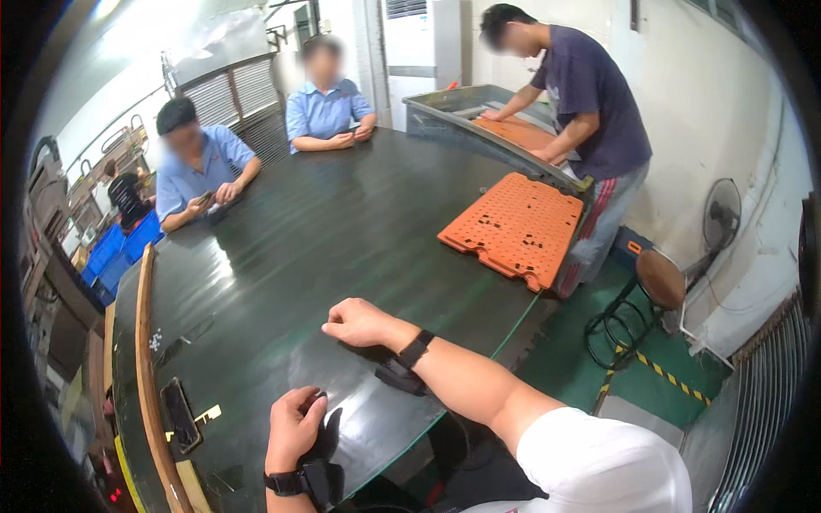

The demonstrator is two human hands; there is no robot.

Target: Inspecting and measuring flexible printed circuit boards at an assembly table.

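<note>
My left hand (293, 425) is over the near part of the dark green table (282, 239), its fingers curled in toward the thumb. A small dark piece (321, 394) shows at its fingertips, too small to name. Farther forward and to the right, my right hand (357, 323) rests low over the tabletop with its fingers closed; whatever they hold, if anything, is hidden. Both wrists carry black straps with dark box-like devices. Left of my left hand lie a smartphone (180, 415) and a small yellow piece (208, 415).
An orange perforated board (517, 227) with small black pieces lies at the table's right edge. Behind it, a person handles another orange board (517, 132) in a grey tub (428, 104). Two people in blue sit across. A wooden strip (147, 359) borders the left; a stool (659, 279) stands right.
</note>
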